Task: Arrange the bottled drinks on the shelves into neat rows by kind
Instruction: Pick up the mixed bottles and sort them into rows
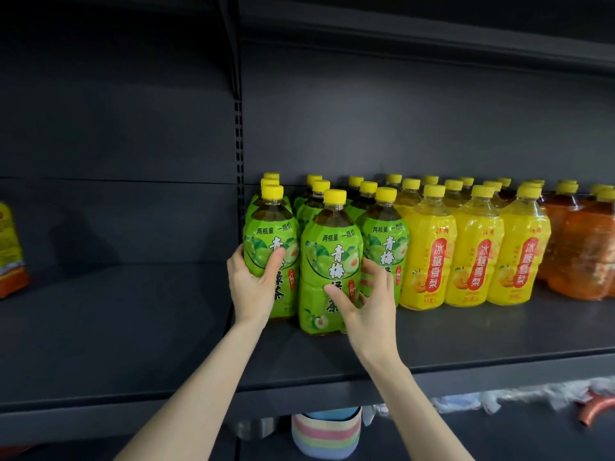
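Green-labelled tea bottles with yellow caps stand in three rows on the dark shelf (466, 331). My left hand (251, 287) grips the front bottle of the left row (271, 241). The middle front bottle (329, 257) stands a little forward of its neighbours, and my right hand (361, 304) wraps its lower half from the right, fingers between it and the right green bottle (387, 234). To the right stand rows of yellow pear-drink bottles (432, 254), then orange-labelled bottles (582, 251).
The slotted shelf upright (239, 144) runs just left of the green bottles. A yellow and orange packet (10, 251) stands at the far left on the neighbouring shelf. Below the shelf are a striped pastel container (324, 434) and crumpled plastic (532, 394).
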Available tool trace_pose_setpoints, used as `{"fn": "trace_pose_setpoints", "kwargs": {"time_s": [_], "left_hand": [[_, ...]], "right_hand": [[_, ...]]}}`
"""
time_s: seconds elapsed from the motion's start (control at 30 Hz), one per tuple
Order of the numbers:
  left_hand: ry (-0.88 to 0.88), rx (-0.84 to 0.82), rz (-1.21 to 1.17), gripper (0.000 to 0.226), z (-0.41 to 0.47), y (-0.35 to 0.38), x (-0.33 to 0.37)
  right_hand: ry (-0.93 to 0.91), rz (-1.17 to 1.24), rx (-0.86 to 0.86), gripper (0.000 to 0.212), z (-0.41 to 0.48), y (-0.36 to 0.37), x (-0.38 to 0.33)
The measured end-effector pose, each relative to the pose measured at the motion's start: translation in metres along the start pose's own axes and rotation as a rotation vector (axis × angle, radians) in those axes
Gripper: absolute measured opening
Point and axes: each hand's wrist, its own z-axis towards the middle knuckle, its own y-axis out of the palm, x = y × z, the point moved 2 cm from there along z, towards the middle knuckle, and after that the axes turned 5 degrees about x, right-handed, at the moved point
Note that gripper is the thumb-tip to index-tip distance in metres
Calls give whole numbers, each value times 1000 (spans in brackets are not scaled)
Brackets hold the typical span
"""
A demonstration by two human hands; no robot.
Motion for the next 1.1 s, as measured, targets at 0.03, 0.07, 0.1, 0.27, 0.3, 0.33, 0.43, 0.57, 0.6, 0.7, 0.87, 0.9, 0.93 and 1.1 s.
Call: {"fn": "trace_pose_setpoints", "kwargs": {"time_s": [0.03, 0.07, 0.1, 0.27, 0.3, 0.33, 0.43, 0.57, 0.6, 0.7, 0.87, 0.9, 0.93, 1.1], "left_hand": [[-4, -4, -4, 64, 0, 0, 0], [-8, -6, -5, 64, 0, 0, 1], [-11, -11, -6, 65, 0, 0, 0], [-65, -37, -30, 89, -1, -1, -1], [-69, -38, -31, 92, -1, -2, -2], [-72, -42, -37, 93, -1, -2, -3], [-90, -66, -43, 85, -2, -1, -3], [-76, -69, -17, 83, -3, -2, -1], [-74, -63, -11, 83, -4, -2, -1], [-70, -45, 10, 69, -4, -1, -1], [-52, -34, 39, 68, -4, 0, -1], [-55, -36, 38, 68, -4, 1, -1], [-58, -38, 37, 68, -5, 1, -1], [-70, -104, 46, 69, -5, -3, 4]], "right_hand": [[-11, -31, 12, 70, 1, 1, 2], [-17, -60, 23, 71, 3, 2, 4], [-18, -89, 32, 71, 6, 3, 5], [-24, -217, 17, 75, 17, 15, 7], [-32, -232, 9, 75, 17, 17, 8], [-44, -249, 2, 75, 16, 17, 9], [-71, -293, -12, 75, 14, 16, 11], [-88, -328, -34, 75, 18, 13, 8], [-98, -347, -37, 74, 19, 12, 7], [-114, -410, -40, 74, 19, 11, 4], [-144, -470, -32, 70, 20, 11, 0], [-146, -484, -36, 70, 20, 11, 0], [-146, -498, -43, 70, 20, 11, -1], [-149, -526, -84, 69, 19, 8, -5]]}}
